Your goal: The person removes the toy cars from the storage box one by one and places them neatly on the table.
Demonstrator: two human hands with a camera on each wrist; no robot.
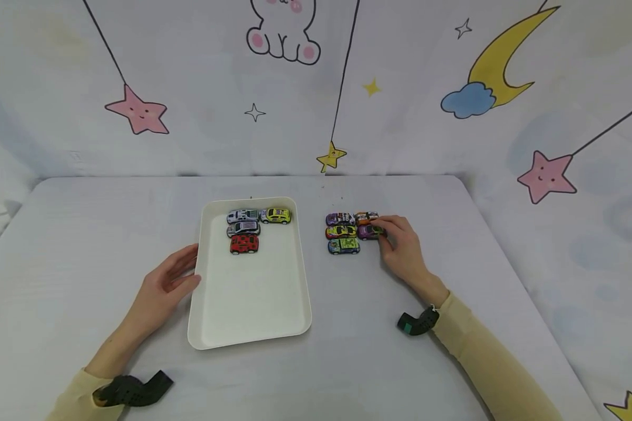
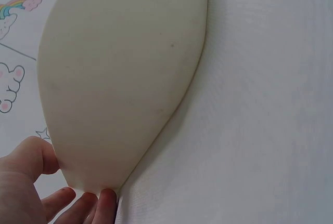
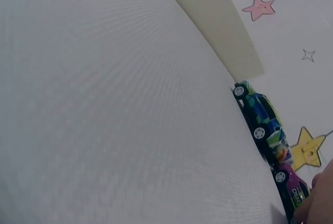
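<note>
A white tray lies mid-table with several toy cars at its far end, among them a red car and a yellow car. My left hand rests with straight fingers against the tray's left wall; its fingertips touch the rim. To the right of the tray stands a cluster of several cars. My right hand pinches the magenta car at the cluster's right side. In the right wrist view the magenta car sits by a fingertip, behind a green-blue car.
Around the magenta car stand an orange car, a purple car, a yellow-red car and the green-blue car. The near half of the tray holds nothing. A printed cloth backdrop rises behind the table.
</note>
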